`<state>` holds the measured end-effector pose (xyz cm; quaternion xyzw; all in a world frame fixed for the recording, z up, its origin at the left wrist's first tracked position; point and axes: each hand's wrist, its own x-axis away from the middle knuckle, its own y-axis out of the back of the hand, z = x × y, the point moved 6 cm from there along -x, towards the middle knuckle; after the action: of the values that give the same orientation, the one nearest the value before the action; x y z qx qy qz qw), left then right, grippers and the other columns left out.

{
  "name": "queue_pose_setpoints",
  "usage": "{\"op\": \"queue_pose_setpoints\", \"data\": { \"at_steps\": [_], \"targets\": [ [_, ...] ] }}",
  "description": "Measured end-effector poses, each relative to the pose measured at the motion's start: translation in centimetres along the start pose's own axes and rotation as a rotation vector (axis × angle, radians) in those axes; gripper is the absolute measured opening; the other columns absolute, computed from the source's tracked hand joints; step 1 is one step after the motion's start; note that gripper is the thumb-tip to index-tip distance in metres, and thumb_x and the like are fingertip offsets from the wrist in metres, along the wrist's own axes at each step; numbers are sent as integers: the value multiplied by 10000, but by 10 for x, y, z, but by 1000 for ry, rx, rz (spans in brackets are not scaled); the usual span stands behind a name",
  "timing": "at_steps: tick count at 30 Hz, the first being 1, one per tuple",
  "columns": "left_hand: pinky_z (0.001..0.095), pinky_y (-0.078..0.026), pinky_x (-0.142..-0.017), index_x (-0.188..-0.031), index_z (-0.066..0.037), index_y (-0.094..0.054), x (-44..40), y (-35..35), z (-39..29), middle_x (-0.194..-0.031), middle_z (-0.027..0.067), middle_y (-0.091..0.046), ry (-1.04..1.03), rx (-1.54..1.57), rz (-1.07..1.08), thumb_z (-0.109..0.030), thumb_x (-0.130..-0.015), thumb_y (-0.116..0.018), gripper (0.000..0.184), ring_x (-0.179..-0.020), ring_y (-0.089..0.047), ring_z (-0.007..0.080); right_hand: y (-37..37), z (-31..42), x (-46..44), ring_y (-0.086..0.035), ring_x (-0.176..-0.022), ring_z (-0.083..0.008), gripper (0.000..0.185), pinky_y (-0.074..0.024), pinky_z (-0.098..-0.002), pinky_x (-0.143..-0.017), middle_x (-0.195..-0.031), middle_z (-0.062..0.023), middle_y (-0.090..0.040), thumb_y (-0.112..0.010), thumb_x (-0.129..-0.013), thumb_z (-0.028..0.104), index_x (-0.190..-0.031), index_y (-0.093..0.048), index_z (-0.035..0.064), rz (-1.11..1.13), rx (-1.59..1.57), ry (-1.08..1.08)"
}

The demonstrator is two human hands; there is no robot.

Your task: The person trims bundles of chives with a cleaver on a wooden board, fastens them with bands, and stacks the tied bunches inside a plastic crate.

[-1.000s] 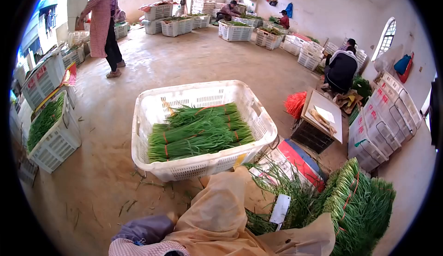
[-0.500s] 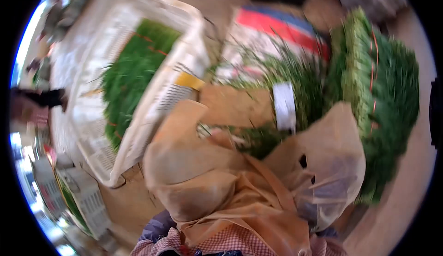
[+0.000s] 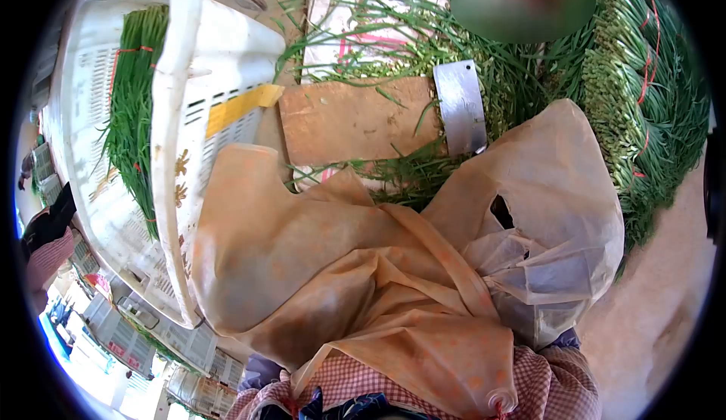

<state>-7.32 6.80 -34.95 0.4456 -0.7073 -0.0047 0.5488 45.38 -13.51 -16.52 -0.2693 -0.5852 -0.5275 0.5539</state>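
Neither my left hand nor my right hand can be seen. My lap is covered by a tan apron (image 3: 325, 261), creased and torn on the right knee. Before my knees lies a brown board (image 3: 359, 121). A rectangular metal blade (image 3: 460, 106) with a small hole rests at its right end. Loose green chives (image 3: 408, 42) and trimmings surround the board. On the right is a large stack of chive bundles (image 3: 650, 102) tied with red bands. More tied chives (image 3: 136, 110) sit inside a white plastic crate (image 3: 178, 117) on the left.
Yellow tape (image 3: 238, 110) marks the crate's side. A printed white sack (image 3: 370, 4) lies under the loose chives. At the far left edge a person (image 3: 49, 246) is partly visible, with stacked crates (image 3: 113, 329) below. A blurred patch hides part of the upper right.
The view has turned and sharpened, bringing the board, blade and right-hand chives higher in the picture. The crate appears further left. Neither of my hands shows in either frame.
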Motion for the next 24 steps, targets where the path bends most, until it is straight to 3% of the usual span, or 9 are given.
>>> {"op": "queue_pose_setpoints", "data": {
  "at_steps": [9, 18, 24],
  "targets": [
    [410, -517, -762, -1011, 15, -673, 120, -27, 93, -904, 243, -673, 122, 15, 26, -255, -845, -630, 320, -843, -668, 343, 4, 9, -13, -671, -859, -216, 255, -547, -322, -747, -943, -117, -710, -583, -935, 171, -1084, -657, -22, 3, -1, 186],
    [403, -518, -760, -1000, 17, -672, 185, -9, 106, -899, 237, -672, 84, -25, -79, -241, -837, -632, 307, -834, -668, 334, -5, 21, -51, -686, -856, -215, 260, -560, -322, -732, -946, -114, -714, -588, -935, 181, -1079, -661, -23, 63, 2, 321],
    [398, -519, -759, -993, 18, -672, 224, 47, 102, -897, 233, -672, 40, -107, -222, -231, -832, -633, 299, -828, -668, 328, 16, 25, -27, -695, -853, -214, 264, -568, -321, -721, -948, -111, -717, -591, -935, 188, -1075, -663, -23, 181, 46, 311]
  ]
}}
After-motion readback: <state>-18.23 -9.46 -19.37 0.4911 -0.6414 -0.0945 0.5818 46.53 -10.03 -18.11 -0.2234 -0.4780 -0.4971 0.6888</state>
